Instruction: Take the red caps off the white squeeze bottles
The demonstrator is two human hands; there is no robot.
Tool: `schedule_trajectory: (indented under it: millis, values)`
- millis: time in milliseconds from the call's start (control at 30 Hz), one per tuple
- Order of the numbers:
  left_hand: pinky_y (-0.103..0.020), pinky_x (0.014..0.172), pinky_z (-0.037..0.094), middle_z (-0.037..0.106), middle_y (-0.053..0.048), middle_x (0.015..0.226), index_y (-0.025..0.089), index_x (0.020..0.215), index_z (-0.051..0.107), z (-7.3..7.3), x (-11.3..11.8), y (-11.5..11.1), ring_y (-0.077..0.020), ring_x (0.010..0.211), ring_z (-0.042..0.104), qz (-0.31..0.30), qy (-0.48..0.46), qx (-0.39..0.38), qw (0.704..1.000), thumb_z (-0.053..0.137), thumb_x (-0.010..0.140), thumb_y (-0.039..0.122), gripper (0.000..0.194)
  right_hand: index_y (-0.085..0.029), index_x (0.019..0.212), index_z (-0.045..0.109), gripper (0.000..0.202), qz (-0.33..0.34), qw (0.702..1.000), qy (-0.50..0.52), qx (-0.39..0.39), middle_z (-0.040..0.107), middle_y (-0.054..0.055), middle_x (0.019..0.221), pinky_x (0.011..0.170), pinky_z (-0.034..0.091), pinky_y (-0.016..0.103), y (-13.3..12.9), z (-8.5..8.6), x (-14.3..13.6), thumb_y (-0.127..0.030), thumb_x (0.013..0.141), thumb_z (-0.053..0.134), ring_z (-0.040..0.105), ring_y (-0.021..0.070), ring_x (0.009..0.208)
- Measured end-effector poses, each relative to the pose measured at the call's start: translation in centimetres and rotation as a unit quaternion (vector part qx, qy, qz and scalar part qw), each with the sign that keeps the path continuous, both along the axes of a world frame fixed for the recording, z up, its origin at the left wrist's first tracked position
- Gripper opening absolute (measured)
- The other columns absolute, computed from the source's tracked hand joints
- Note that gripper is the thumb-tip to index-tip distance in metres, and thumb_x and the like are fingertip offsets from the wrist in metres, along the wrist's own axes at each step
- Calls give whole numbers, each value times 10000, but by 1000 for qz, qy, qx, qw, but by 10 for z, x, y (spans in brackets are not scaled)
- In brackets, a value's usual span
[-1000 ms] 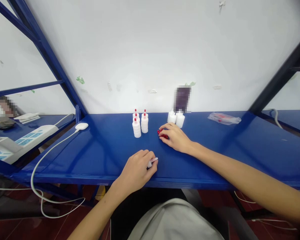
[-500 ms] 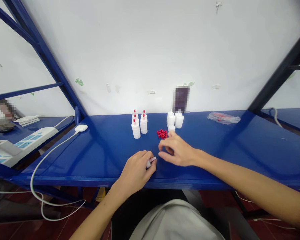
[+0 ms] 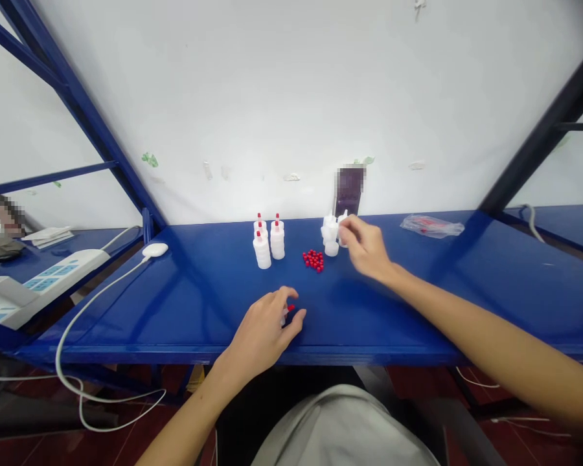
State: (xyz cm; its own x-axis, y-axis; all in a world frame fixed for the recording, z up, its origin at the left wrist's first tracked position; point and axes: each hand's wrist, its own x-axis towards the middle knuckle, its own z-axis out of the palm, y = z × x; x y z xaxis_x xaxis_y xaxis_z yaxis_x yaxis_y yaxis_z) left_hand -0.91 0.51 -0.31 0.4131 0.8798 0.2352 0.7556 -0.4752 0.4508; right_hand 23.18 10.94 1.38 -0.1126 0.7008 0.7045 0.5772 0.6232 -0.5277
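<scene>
In my left hand (image 3: 267, 323), near the table's front edge, lies a small white squeeze bottle (image 3: 284, 317) with a red tip cap (image 3: 290, 308). The curled fingers hide most of it, while the thumb and index finger stand apart. My right hand (image 3: 366, 244) is at the white bottles at the back, its thumb and fingers closed around the right-hand bottle (image 3: 342, 221), which they partly cover. Beside it stands an uncapped white bottle (image 3: 331, 241). Between the two bottle groups lies a pile of small red caps (image 3: 313, 260).
Several red-capped white bottles (image 3: 262, 251) stand upright on the blue table (image 3: 214, 285). A clear plastic bag (image 3: 431, 226) with something red in it lies back right. On the left are a white round charger (image 3: 154, 250) with its cable and a power strip (image 3: 43, 281).
My right hand has moved from beside my left hand back to the white bottles. A red cap now shows on the left hand's bottle, and that hand's index finger has lifted.
</scene>
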Motion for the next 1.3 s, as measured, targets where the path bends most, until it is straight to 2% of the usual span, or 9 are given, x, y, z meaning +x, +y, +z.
schedule_trajectory:
  millis: [167,333,567,800,867,933,1067,1200,1300]
  values:
    - [-299,692,415,553,-15,786,194,765,502,1,0,0,-172,762,534,-13,51,46,998,411,978,319,263,-196,815,553,211,-107,992,-69,7,573,9,671,599,368,278,26,-1,20,-332,923,433,511,157,598]
    - [-306,716,420,563,-15,802,201,825,538,0,0,0,-175,774,538,-23,46,52,997,413,976,316,227,-195,761,568,218,-156,976,-150,25,616,58,832,619,363,295,28,-3,14,-311,903,451,551,181,702]
    - [-318,727,427,582,-14,822,205,870,528,1,-1,-1,-179,783,548,-21,28,35,999,418,975,348,209,-198,748,613,217,-170,943,-268,-104,673,57,777,532,282,286,28,-6,9,-309,871,473,575,186,643]
    - [-293,638,431,577,16,756,223,1087,399,-4,0,-3,-193,735,624,26,-4,41,999,436,950,354,193,-197,733,616,332,-210,931,-278,-110,669,61,684,538,259,286,17,4,6,-432,907,459,580,196,600]
    - [-288,620,429,597,19,762,230,1104,367,-7,2,-3,-201,736,654,44,3,65,997,439,938,321,203,-193,785,607,321,-159,943,-281,-79,646,45,650,543,268,282,1,9,-2,-427,929,441,557,178,562]
    - [-286,615,435,626,11,804,237,1121,343,-11,4,-3,-208,758,681,62,9,83,995,443,925,284,225,-192,834,592,281,2,952,-300,-55,632,19,653,555,296,268,-21,10,-15,-390,951,430,538,148,548]
    - [-297,628,458,656,-4,870,238,1130,328,-16,4,-4,-234,818,701,47,22,81,995,505,865,236,319,-191,928,555,210,260,899,-353,2,629,13,752,574,326,270,-58,1,-40,-372,958,453,515,140,591]
    - [-336,690,480,656,-42,961,216,1180,331,-13,3,-5,-255,910,675,6,7,67,998,512,847,213,379,-195,887,509,217,282,888,-363,21,600,15,786,580,331,279,-66,-9,-50,-300,1002,358,480,137,597]
    - [-324,693,457,637,-39,937,209,1066,411,-8,2,-5,-222,856,635,-6,-13,56,998,471,889,222,187,-199,870,481,209,274,894,-353,17,566,9,785,583,330,280,-62,-9,-48,-292,1003,350,451,133,595]
